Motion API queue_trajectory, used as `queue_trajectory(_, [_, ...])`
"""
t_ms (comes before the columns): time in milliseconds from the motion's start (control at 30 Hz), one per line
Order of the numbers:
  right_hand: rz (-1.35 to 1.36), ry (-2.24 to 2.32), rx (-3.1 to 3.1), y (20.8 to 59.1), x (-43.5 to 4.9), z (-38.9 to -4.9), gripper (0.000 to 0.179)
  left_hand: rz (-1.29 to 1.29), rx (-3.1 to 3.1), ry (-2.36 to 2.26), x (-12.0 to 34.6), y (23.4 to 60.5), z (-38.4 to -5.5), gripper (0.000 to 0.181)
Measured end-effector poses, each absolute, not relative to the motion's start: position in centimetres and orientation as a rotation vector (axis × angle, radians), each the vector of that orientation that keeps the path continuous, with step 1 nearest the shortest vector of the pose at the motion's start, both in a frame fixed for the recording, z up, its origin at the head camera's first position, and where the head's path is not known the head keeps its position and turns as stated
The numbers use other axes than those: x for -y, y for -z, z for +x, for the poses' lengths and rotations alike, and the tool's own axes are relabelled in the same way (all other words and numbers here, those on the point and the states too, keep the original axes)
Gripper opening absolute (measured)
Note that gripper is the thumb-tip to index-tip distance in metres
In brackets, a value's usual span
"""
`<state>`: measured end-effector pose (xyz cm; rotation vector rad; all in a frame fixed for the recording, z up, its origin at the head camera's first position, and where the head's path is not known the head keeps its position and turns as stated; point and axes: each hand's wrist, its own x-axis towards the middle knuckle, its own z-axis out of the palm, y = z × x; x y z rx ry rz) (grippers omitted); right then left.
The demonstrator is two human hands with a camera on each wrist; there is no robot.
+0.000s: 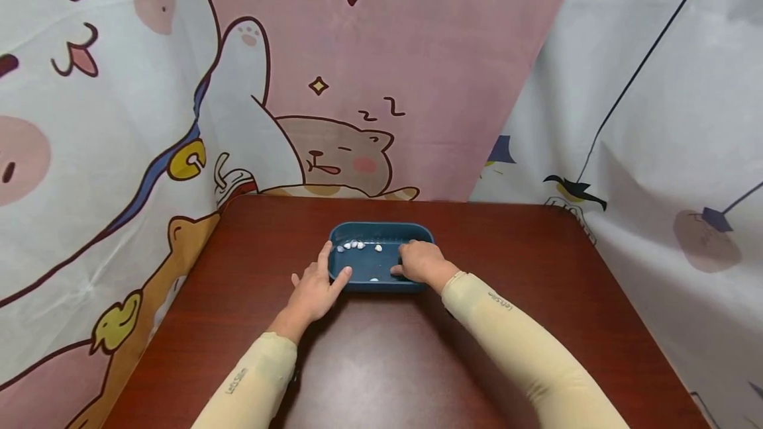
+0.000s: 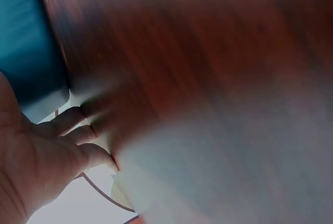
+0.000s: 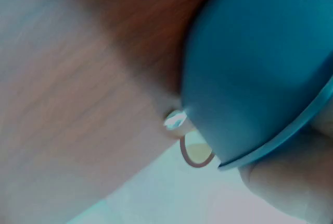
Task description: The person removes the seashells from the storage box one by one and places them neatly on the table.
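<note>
Much cartoon cloth [image 1: 441, 51] behind table [image 1: 369, 356]; right hand [image 1: 422, 261] hides part of tray [image 1: 365, 265].

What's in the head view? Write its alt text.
The left hand is at the left end of a blue tray holding small white pieces; the right hand reaches in at the right. Cartoon cloth hangs behind the brown table.

A blue round-cornered tray [image 1: 379, 287] stands upright, small whitish pieces [image 1: 378, 248] inside, several clustered far left.
</note>
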<state>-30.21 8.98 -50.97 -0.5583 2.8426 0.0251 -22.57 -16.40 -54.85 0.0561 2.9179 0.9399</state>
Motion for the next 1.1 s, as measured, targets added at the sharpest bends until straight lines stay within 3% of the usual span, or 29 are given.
queue_trajectory(167, [-0.617, -0.003, -2.761, 50.7, -9.4, -30.4, 0.056, 0.053, -2.923, -0.933, 16.3, 54.7, -22.6, 0.089])
queue_trajectory(367, [-0.776, 0.282, -2.625, 50.6, -9.2, -30.1, 0.03, 0.038, -2.916, -0.916, 16.2, 54.6, -22.6, 0.088])
queue_trajectory(600, [-0.839, 0.454, -2.548, 50.9, -8.0, -29.4, 0.027, 0.046, -2.9, -0.899, 16.0, 54.6, -22.7, 0.086])
queue_trajectory(667, [-0.85, 0.489, -2.556, 51.0, -7.0, -29.5, 0.034, 0.046, -2.899, -0.889, 16.2, 54.6, -22.7, 0.087])
queue_trajectory(767, [-0.836, 0.521, -2.579, 51.4, -5.3, -29.8, 0.066, 0.047, -2.899, -0.876, 16.5, 54.6, -22.7, 0.088])
queue_trajectory(867, [-0.816, 0.477, -2.602, 51.6, -3.6, -30.3, 0.086, 0.055, -2.905, -0.881, 16.6, 54.6, -22.7, 0.086])
queue_trajectory(967, [-0.767, 0.427, -2.616, 51.7, -2.1, -30.9, 0.089, 0.07, -2.903, -0.892, 16.6, 54.6, -22.8, 0.084])
queue_trajectory(1100, [-0.711, 0.362, -2.646, 51.9, -0.5, -31.8, 0.081, 0.085, -2.887, -0.897, 16.2, 54.5, -22.8, 0.083])
